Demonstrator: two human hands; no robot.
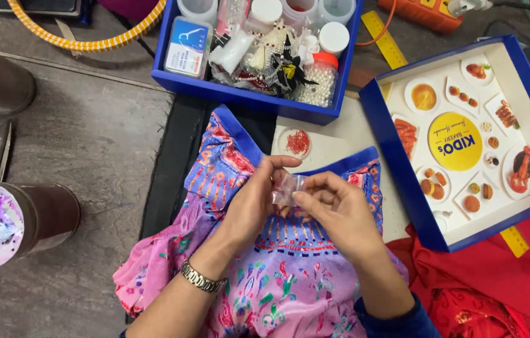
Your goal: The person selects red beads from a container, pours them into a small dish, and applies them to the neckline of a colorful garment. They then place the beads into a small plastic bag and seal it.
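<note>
My left hand (pixel 254 203) and my right hand (pixel 338 209) meet over a pink and purple patterned garment (pixel 277 281) with a blue neckline. Both pinch a small clear plastic packet (pixel 290 188) between their fingertips. A metal watch sits on my left wrist. Just beyond the packet lies a small round lid (pixel 294 143) holding red beads, on a pale board.
A blue box (pixel 259 47) of jars, beads and trimmings stands at the back. At right lies an open blue box lid (pixel 403 181) with food pictures inside. Red cloth (pixel 497 281) is bunched at the lower right. A dark cylinder with a paint-stained top (pixel 2 225) stands at left.
</note>
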